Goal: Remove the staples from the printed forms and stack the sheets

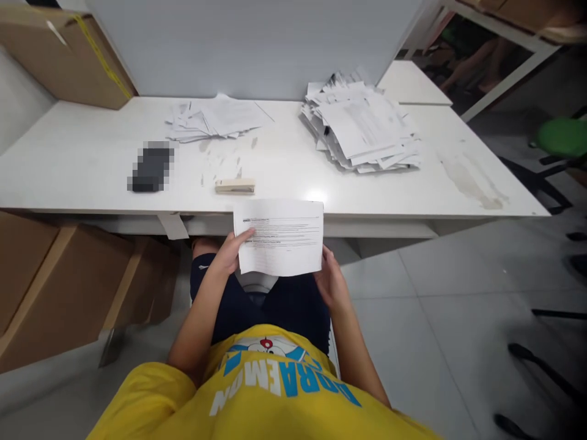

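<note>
A printed sheaf of paper (282, 244) is held above my lap at the desk's front edge. My left hand (232, 250) grips its left side, thumb on top and the other fingers hidden beneath. At the right edge, my right hand (332, 281) has its fingers against the paper, partly behind it. Just beyond the sheaf lies a cream stapler (235, 186) on the desk. Farther back are a smaller heap of papers (213, 119) on the left and a taller, untidy stack of papers (367, 128) on the right.
On the white desk (68, 177) a dark pixelated object (152, 168) lies left of the stapler. A cardboard box (68, 61) stands at the back left, and more cardboard boxes (77, 275) sit below. A grey partition (257, 49) rises behind. A green stool seat (562, 136) is at right.
</note>
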Tool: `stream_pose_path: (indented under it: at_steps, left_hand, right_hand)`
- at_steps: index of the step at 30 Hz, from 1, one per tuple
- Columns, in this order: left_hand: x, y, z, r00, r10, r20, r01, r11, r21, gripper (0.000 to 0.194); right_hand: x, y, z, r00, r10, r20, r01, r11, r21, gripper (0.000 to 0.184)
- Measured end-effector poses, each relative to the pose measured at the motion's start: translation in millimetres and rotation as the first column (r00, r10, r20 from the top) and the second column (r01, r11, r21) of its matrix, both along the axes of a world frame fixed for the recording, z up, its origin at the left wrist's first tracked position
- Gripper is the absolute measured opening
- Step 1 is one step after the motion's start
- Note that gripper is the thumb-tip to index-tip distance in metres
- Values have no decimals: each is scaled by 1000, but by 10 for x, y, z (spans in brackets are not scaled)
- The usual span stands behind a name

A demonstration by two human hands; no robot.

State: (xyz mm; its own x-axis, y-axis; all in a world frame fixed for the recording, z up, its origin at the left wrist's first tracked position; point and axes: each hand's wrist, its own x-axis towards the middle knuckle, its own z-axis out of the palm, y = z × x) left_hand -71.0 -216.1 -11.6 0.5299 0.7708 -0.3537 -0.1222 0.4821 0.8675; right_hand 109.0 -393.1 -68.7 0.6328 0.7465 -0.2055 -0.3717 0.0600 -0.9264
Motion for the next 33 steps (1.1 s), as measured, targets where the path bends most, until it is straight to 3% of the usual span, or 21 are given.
stream_pose_path:
  at_steps: [5,10,13,17,23,29,33]
  left_hand:
    - [-7,-25,-214,999,-33,26,35,996,-77,48]
    - [-81,-96,-271,996,75,-41,-68,984,166,53]
    - [-119,-127,-298,987,101,-129,-67,968,243,54]
    - [-135,-158,-323,980,102,-171,-60,970,234,57]
    - [-90,-242,-327,994,59,-91,-41,980,196,54]
    - [-72,-274,-365,998,34,-56,-22,980,197,51]
    - [-76,-261,-401,998,18,-59,-6,981,195,50]
  right_hand:
    - [206,19,34,999,27,-23,-28,999,-37,49]
    - [265,61,8,996,-83,38,86,992,-88,39]
    - [254,65,-2,986,-149,69,156,982,-102,36]
    - [248,33,28,981,-175,80,184,975,-124,33]
    - [247,-27,35,976,-192,100,204,972,-120,31]
    - [279,-110,51,982,-136,134,150,984,-98,35]
    - [248,-113,68,997,-47,63,56,988,-143,38]
